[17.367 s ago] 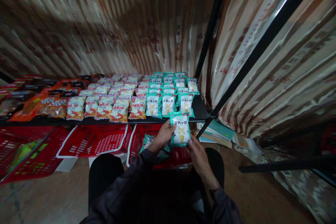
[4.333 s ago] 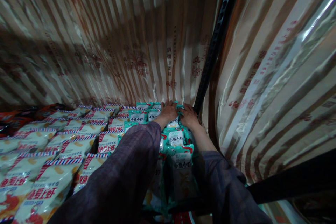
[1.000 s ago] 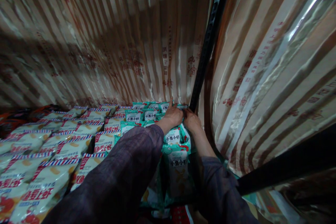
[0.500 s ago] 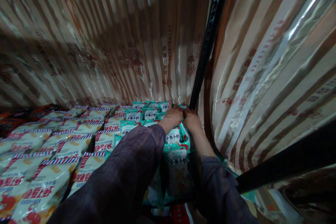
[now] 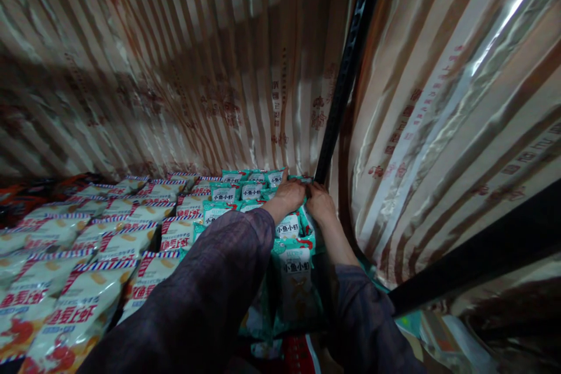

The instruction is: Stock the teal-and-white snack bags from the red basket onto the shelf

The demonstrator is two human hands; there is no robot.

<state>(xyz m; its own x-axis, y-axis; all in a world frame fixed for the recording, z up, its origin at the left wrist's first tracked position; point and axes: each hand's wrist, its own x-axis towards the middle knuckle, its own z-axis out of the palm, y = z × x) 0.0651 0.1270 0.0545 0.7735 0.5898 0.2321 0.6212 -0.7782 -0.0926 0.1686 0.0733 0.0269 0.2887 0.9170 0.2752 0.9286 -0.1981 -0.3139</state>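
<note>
At the back right corner of the shelf, my left hand point(image 5: 289, 195) reaches over rows of teal snack bags point(image 5: 294, 280). One of its fingers points up toward the curtain, while the others curl over a teal bag point(image 5: 301, 178) there. My right hand point(image 5: 319, 202) is close beside it, next to the black post, with fingers bent onto the same bag's right side. Both hands partly hide that bag. Just below my left hand is another teal bag point(image 5: 287, 227), standing with its white label toward me.
White snack bags with red lettering point(image 5: 70, 315) fill rows on the left. Dark orange bags point(image 5: 26, 201) lie beyond them. A black perforated post point(image 5: 346, 82) rises at the corner. Striped curtains point(image 5: 210, 58) hang behind and to the right, where a black bar point(image 5: 477, 251) crosses.
Both hands stay at the same corner with almost no movement; my right hand's fingers shift slightly. The camera view has turned a little.
</note>
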